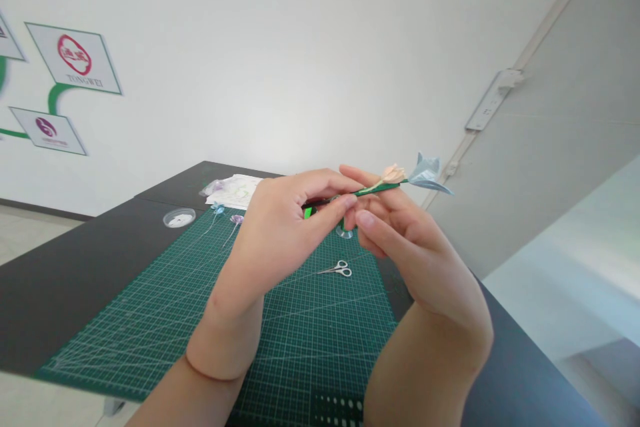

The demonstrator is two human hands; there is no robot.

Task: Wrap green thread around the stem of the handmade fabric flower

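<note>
My left hand is closed, its thumb and fingers pinching the green-wrapped stem of an artificial flower. The stem points to the right and ends in a pale blue flower. Against it, just short of that bloom, lies a small peach flower bud. My right hand is under and behind the stem, fingers curled with the thumb close to my left thumb. What its fingertips grip is hidden. Below the hands, small scissors with white handles lie on the green cutting mat.
Left of my left hand lie a blue flower and a purple flower on thin wires. A round clear dish stands on the black table. White paper lies at the back. A clear spool is partly hidden behind my hands.
</note>
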